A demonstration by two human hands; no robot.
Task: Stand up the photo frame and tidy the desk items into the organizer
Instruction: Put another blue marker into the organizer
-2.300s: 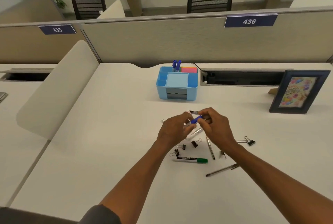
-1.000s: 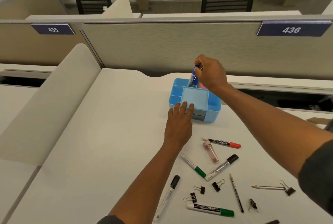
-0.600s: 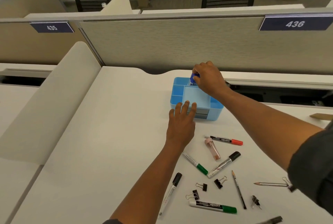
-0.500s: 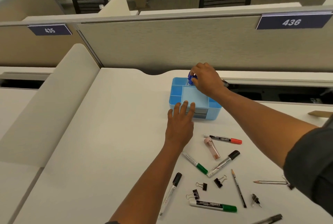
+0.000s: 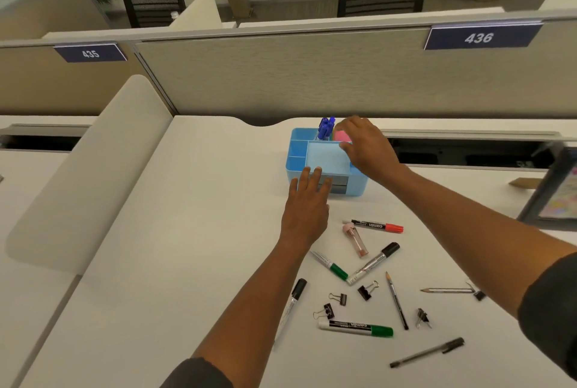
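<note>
The blue organizer [image 5: 298, 150] stands at the back of the white desk with several blue markers [image 5: 325, 128] upright in a rear slot and pink sticky notes [image 5: 340, 135] beside them. My left hand [image 5: 307, 203] lies flat, its fingertips touching the organizer's front edge. My right hand [image 5: 365, 145] hovers over the organizer's right side with relaxed fingers, holding nothing. The photo frame [image 5: 554, 191] stands upright at the right edge, partly cut off. Loose items lie in front: a red marker [image 5: 374, 226], a green marker [image 5: 356, 327], a black marker [image 5: 373, 263], pencils and binder clips [image 5: 366, 290].
A beige partition [image 5: 312, 75] runs behind the desk, and a rounded cream divider [image 5: 87, 175] stands at the left. A cable tray slot [image 5: 462, 153] opens behind the organizer on the right. A pink tube [image 5: 356, 239] and a grey pen [image 5: 427, 352] also lie on the desk.
My right hand lowered a blue marker into the organizer's rear slot, let go, and has drawn back to the right. My left hand has stayed at the organizer's front.
</note>
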